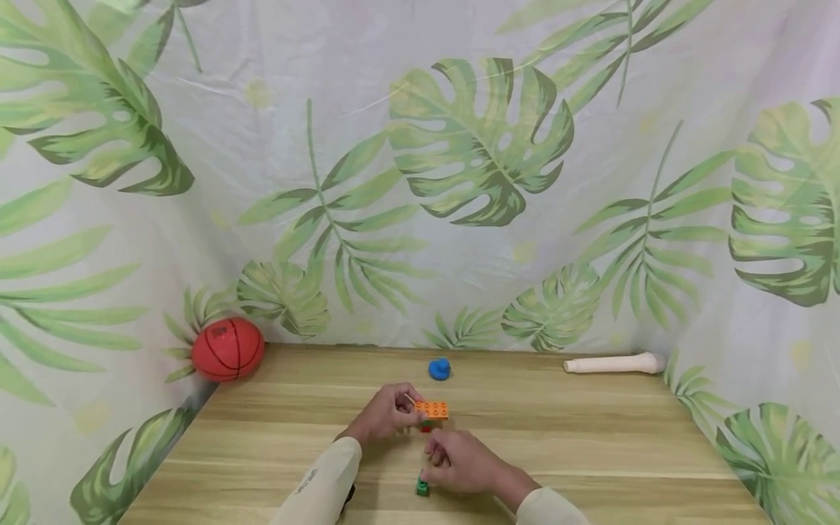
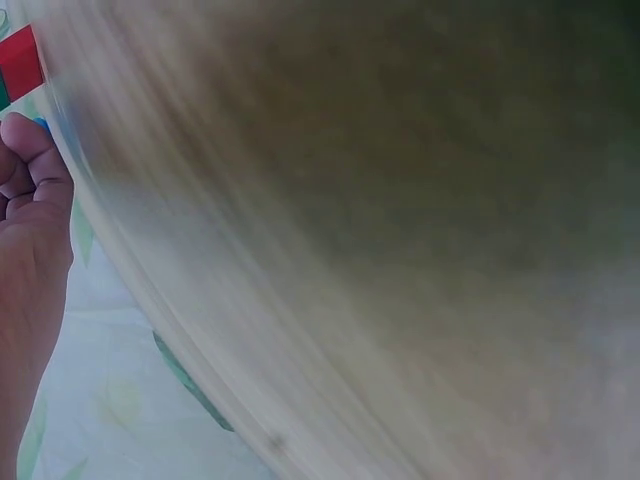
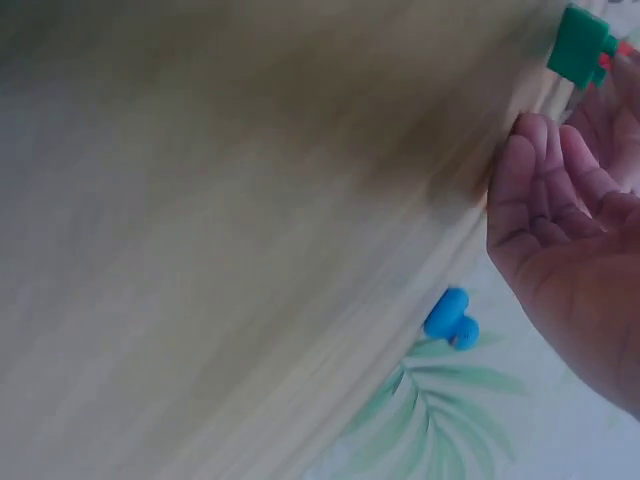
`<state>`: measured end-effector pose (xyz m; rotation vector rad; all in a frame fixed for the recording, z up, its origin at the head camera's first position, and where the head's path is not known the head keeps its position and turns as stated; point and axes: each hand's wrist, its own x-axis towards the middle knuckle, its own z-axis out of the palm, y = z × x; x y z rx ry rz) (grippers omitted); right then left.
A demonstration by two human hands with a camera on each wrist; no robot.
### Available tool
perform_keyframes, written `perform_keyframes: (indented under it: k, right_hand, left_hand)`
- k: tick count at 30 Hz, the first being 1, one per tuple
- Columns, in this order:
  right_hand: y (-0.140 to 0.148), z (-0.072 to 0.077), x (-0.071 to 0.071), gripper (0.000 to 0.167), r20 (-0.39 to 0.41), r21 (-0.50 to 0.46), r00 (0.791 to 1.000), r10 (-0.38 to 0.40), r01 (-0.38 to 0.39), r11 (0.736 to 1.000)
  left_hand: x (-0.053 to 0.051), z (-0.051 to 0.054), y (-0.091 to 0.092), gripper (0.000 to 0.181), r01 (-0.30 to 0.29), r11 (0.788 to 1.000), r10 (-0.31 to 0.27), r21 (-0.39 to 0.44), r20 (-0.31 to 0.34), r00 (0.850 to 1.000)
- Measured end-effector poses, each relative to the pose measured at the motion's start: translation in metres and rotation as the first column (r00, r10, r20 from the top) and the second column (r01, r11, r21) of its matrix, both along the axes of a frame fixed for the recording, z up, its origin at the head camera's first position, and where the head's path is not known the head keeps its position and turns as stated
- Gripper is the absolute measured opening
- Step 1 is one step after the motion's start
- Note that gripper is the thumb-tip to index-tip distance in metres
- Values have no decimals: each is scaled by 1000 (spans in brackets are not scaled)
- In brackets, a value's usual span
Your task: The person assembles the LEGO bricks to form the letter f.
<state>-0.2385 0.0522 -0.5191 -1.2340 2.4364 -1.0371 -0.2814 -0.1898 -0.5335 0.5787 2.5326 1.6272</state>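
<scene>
- Sleeves point(image 1: 323, 487) closest to camera, entering from bottom edge, both angled inward; elbows out of frame.
- Tabletop point(image 1: 590, 430): bare wood under the work; a dropped block would probably bounce or skid off line.
- Right hand point(image 1: 462, 461): little room to the other hand, so a careless shift could bump the blocks held there. Pose: back of hand up, wrist at lower right, fingers curled down and left. Grip nearly closed, seems to pinch a small block at thumb and fingertips; exact contact partly hidden.
- Left hand point(image 1: 387, 414): holds from one end only, so pressure on the far end could tip or twist the piece. Pose: reaching forward and right, slightly farther from the body. Grip closed down to block thickness, thumb and fingers on the left end.
- Orange brick point(image 1: 433, 410): studs up, in left hand, mid-tabletop; green and red pieces point(image 1: 426, 429) show below, could pop loose if joint is weak. Full attachment can't be checked.
- Green brick point(image 1: 422, 487): smallest, at right fingertips, nearer the body; small hold, could slip or seat crooked. Lifted or resting: can't tell.
</scene>
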Motion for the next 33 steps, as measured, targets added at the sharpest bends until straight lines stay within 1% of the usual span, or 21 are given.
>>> perform_keyframes:
  k: [3,6,7,8,15,19,22,24,27,29,31,33]
  right_hand:
    - [-5,-2,3,35,12,-8,999,43,-43,999]
    - [-10,-2,8,36,37,5,998,49,-49,999]
    - [-13,1,11,37,83,12,996,32,-33,999]
    - [-14,3,13,37,92,24,995,30,-32,999]
    - [-22,9,21,31,27,162,999,20,-24,986]
    - [-21,8,21,27,4,184,1000,12,-13,983]
    - [-18,10,20,24,-10,161,1000,-3,5,987]
    - [-14,14,17,23,-12,136,1000,-28,30,990]
    - [-8,23,10,25,29,87,995,-94,91,992]
    - [-5,28,3,26,23,52,990,-140,139,989]
    - [-3,33,-5,26,-7,11,982,-187,187,982]
    - [-3,37,-13,25,-66,-31,970,-232,231,973]
  left_hand:
    - [2,1,-1,20,1,1000,-1,-3,-6,1000]
    - [4,1,0,20,6,1000,-6,9,-4,1000]
    - [4,2,0,20,5,1000,-5,11,-4,1000]
    - [5,2,0,20,5,1000,-5,12,-8,1000]
    - [6,4,0,21,6,1000,-6,-2,-13,1000]
    - [5,3,-1,20,3,1000,-3,-5,-11,1000]
    - [5,3,-1,20,0,1000,0,-2,-12,1000]
    - [4,2,0,19,-3,1000,3,-4,-7,1000]
    - [4,2,0,19,-6,1000,6,-12,-4,1000]
    - [4,2,0,19,-7,1000,7,-20,-11,1000]
    - [4,1,-1,19,-6,1000,6,-19,-16,1000]
    - [3,0,-1,19,-5,1000,4,-17,-20,1000]
